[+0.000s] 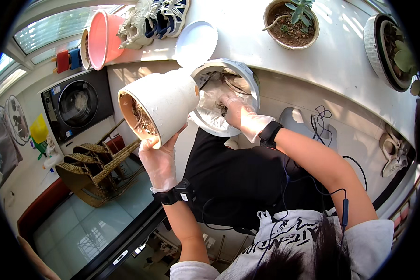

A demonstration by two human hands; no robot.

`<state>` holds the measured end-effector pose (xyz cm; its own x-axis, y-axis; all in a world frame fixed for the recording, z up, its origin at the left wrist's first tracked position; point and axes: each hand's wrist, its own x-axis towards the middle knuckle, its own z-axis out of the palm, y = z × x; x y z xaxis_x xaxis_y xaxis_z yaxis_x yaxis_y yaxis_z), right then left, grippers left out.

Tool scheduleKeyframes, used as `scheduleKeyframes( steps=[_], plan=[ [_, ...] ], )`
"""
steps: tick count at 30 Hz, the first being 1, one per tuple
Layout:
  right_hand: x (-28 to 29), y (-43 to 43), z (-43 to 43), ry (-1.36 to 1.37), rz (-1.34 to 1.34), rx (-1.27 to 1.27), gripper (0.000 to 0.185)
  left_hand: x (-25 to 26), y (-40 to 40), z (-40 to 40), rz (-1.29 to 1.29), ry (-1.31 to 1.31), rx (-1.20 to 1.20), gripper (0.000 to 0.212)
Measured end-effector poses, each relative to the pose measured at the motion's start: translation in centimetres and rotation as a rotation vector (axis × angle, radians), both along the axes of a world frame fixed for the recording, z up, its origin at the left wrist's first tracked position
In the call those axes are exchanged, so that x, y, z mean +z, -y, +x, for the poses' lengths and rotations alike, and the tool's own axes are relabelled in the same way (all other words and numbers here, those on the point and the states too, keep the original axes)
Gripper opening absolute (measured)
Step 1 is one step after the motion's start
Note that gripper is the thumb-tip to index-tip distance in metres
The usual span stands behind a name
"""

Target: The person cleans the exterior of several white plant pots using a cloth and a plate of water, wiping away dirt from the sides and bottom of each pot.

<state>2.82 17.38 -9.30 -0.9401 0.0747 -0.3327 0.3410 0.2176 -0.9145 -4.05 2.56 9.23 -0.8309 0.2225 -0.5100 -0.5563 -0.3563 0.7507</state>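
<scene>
My left hand [160, 160], in a clear disposable glove, grips a white plant pot [161, 101] by its rim from below. The pot lies tilted on its side, and its mouth faces left. Dry brown soil or plant debris [140, 115] clings inside it. My right hand [237, 111], gloved too, reaches into a white bucket [254, 91] lined with a pale plastic bag [211, 94]. Dark debris [222, 107] shows at its fingertips, but whether the fingers hold it is unclear. The bucket stands by my knees, below the ledge.
On the white ledge [238, 31] stand a round white lid or dish [196, 42], a potted succulent [292, 24], a pink pot [105, 38] and sneakers [150, 21]. A wicker chair [94, 175] and a washing machine [78, 103] are at left. Cables [322, 122] hang at right.
</scene>
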Motion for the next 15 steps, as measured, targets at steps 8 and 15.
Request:
scheduleKeyframes(
  steps=[8, 15],
  plan=[
    [-2.4, -3.2, 0.4, 0.211, -0.298, 0.099, 0.061, -3.1, -0.5, -4.6, -0.045, -0.087, -0.037, 0.069],
    [-1.7, -6.0, -1.1, 0.383, -0.806, -0.159, 0.045, -5.0, -0.2, -5.6, -0.018, -0.15, 0.055, 0.068]
  ],
)
